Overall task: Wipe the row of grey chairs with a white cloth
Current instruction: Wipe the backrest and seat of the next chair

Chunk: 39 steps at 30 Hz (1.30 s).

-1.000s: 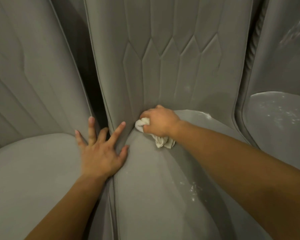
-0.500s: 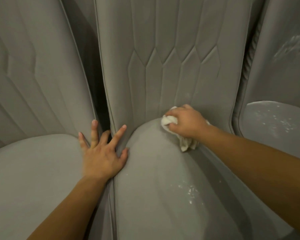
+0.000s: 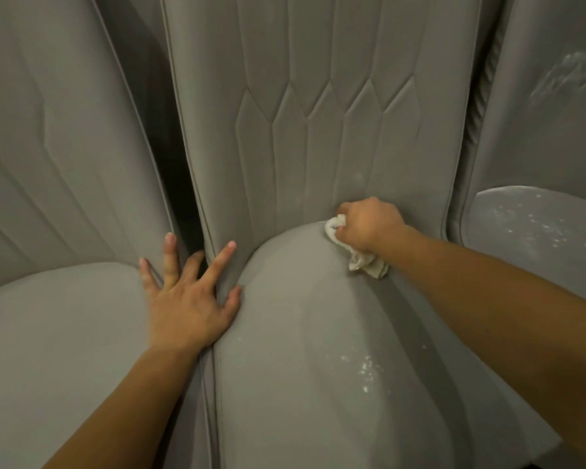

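You have three grey chairs (image 3: 301,384) and one white cloth (image 3: 362,262). Your right hand (image 3: 369,223) grips it at the middle seat's far crease. Your left hand (image 3: 186,299) lies spread flat between two seats. The upholstery carries white specks (image 3: 366,367).

Dim, warm light; dark gap (image 3: 180,198), possibly unlit floor beyond.

Seating area, quilted grey chairs (image 3: 318,96) side by side
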Each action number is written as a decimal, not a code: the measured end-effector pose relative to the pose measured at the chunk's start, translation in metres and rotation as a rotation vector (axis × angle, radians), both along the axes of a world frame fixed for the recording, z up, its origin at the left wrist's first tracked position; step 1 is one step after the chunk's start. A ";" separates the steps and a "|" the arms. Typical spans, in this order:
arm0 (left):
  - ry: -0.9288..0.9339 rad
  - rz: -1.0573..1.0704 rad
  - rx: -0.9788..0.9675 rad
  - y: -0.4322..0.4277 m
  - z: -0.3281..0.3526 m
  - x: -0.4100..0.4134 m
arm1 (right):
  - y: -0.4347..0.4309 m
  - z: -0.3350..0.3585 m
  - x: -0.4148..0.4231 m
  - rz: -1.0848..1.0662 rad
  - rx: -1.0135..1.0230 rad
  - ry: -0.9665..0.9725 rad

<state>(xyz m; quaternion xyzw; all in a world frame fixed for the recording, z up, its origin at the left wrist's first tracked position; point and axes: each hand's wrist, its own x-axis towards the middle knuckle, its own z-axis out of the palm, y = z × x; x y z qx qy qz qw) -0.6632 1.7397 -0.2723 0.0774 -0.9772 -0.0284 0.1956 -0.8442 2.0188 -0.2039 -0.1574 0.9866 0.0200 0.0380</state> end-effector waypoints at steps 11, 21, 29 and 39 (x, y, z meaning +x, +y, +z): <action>0.033 0.005 0.026 0.001 -0.001 -0.001 | -0.016 -0.006 0.017 0.295 -0.206 0.072; 0.044 -0.008 0.026 0.001 -0.004 0.000 | -0.020 -0.014 -0.003 0.078 -0.099 -0.002; 0.077 -0.013 0.053 0.002 -0.001 0.001 | 0.051 -0.001 0.017 -0.083 0.224 0.045; 0.074 -0.015 0.054 0.002 -0.002 0.000 | 0.027 -0.008 0.022 0.198 0.150 0.141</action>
